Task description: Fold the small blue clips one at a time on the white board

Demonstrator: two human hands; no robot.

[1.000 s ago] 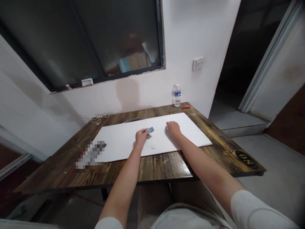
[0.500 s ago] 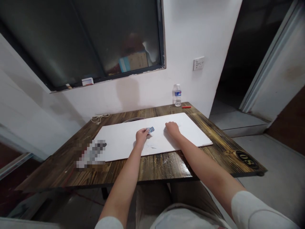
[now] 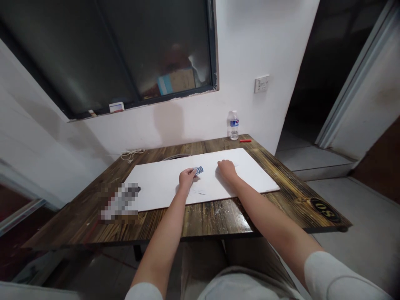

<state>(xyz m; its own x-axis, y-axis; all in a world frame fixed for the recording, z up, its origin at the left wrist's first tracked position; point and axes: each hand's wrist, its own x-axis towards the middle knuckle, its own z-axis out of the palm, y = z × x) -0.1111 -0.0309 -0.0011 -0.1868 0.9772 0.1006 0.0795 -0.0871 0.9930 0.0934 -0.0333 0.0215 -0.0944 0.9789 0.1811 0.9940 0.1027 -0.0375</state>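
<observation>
My left hand (image 3: 186,178) pinches a small blue, patterned card-like piece (image 3: 199,170) by its left end, just over a white board (image 3: 159,183). To the right, my right hand (image 3: 227,168) rests on or just above the same board with its fingers curled in. Whatever those fingers may hold is hidden. A small dark mark or sliver (image 3: 202,193) lies on the board below the card-like piece.
The board lies on a dark wooden table (image 3: 215,216). At the back stand a water bottle (image 3: 234,126) and a red pen-like stick (image 3: 245,141). A pale cord (image 3: 132,154) lies at the back left; a blurred patch (image 3: 120,202) covers the board's left end.
</observation>
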